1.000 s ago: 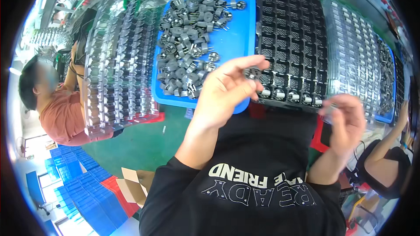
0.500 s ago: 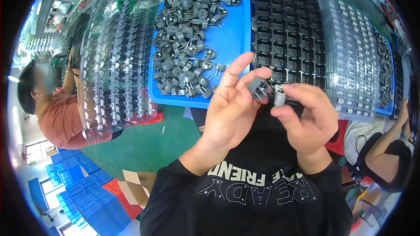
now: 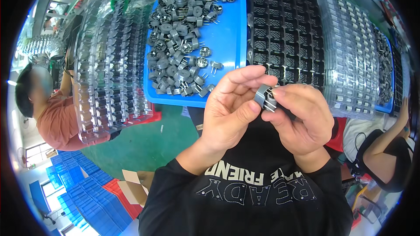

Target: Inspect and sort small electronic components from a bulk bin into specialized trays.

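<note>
In front of my chest, both hands meet at a round grey plug part with metal pins (image 3: pixel 262 95). My left hand (image 3: pixel 225 116) pinches its grey body between thumb and fingers, pins turned toward the right. My right hand (image 3: pixel 304 118) has thumb and fingertips closed at the pin side, around a small grey-and-metal piece (image 3: pixel 271 97) mostly hidden by the fingers. Whether that piece is seated in the plug part I cannot tell. Beyond my left hand, a blue tray (image 3: pixel 229 26) bears many loose plug parts (image 3: pixel 187 48) of the same kind.
A black compartment tray (image 3: pixel 284 30) adjoins the blue tray. Stacked clear plastic trays stand right (image 3: pixel 350 57) and left (image 3: pixel 111 65). One person sits at left (image 3: pixel 61 120); another person's arm (image 3: pixel 385 142) shows at right. Blue crates (image 3: pixel 98 196) and a cardboard box (image 3: pixel 131 190) lie lower left.
My hands have come together: the right hand's small piece has moved left to the plug part. My left fingers have folded in, and its thumb now presses on the plug part.
</note>
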The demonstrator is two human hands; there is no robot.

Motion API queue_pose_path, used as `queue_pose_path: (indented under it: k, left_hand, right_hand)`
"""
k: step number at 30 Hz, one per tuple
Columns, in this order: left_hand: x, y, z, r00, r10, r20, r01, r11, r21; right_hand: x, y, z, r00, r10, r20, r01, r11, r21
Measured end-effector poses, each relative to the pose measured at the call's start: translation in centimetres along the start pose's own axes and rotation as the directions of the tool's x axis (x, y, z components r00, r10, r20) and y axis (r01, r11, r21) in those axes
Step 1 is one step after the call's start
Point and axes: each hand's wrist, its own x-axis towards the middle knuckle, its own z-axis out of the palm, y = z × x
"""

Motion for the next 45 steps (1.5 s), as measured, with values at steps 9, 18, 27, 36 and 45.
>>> queue_pose_path:
  k: [9, 18, 27, 36, 45]
  left_hand:
    - [-1.1, -0.8, -0.1, 0.984, 0.177, -0.025, -0.158, 0.929, 0.335]
    - [1.0, 2.3, -1.7, 0.978, 0.187, 0.092, -0.083, -0.055, 0.995]
    - [3.7, 4.1, -4.4, 0.997, -0.058, -0.058, 0.023, -0.488, 0.873]
    - [3.1, 5.6, -5.5, 0.981, 0.152, -0.122, 0.149, -0.182, 0.972]
    - [2.1, 4.7, -7.7, 0.967, 0.225, -0.118, -0.019, 0.527, 0.85]
  right_hand:
    - [-1.1, 0.3, -0.4, 0.972, 0.234, 0.028, -0.236, 0.963, 0.131]
    - [0.0, 2.5, -6.8, 0.929, 0.357, 0.098, -0.27, 0.836, -0.478]
    - [-0.5, 5.6, -9.3, 0.865, 0.37, 0.34, 0.096, 0.544, -0.833]
    - [-2.8, 2.3, -17.5, 0.773, 0.628, -0.09, -0.476, 0.479, -0.738]
    - [-4.1, 3.5, -17.8, 0.531, 0.831, -0.169, -0.727, 0.343, -0.595]
